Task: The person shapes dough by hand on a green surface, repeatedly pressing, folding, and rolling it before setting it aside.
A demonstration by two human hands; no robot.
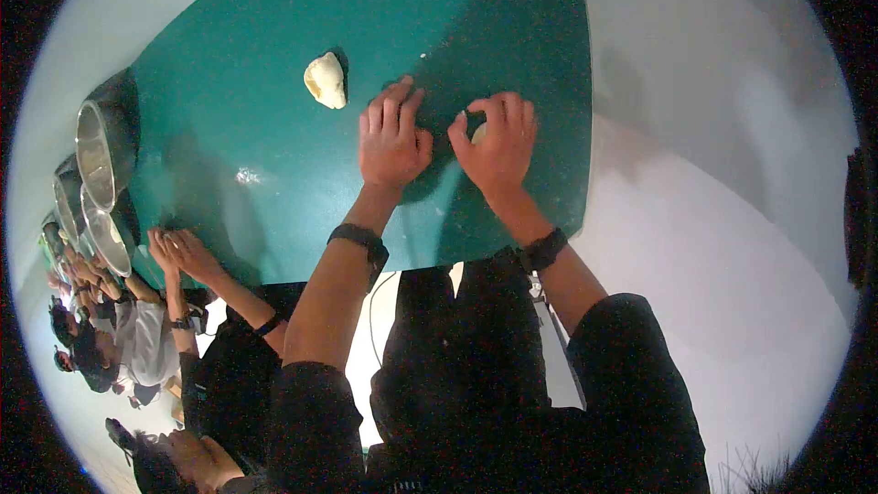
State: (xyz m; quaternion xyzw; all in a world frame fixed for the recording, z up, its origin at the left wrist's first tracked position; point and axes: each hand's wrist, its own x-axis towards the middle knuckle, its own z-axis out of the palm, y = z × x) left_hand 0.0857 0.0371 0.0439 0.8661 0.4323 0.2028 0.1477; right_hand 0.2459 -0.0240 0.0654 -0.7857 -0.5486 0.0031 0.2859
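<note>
A lump of pale dough (326, 80) lies on the green tabletop (274, 119), beyond and to the left of my left hand (393, 135). That hand is palm down on the surface with its fingers curled; whatever is under the palm is hidden. My right hand (497, 144) is beside it, cupped around a small piece of dough (478, 133) that shows between thumb and forefinger. Dark bands are on both my wrists. A tiny white crumb (422, 56) lies beyond my hands.
Several metal bowls (95, 155) stand along the left side of the table. A person in black (229, 366) is close on my left, hands (187, 252) at the table edge. More people are farther off. A pale wall (713, 128) borders the right side.
</note>
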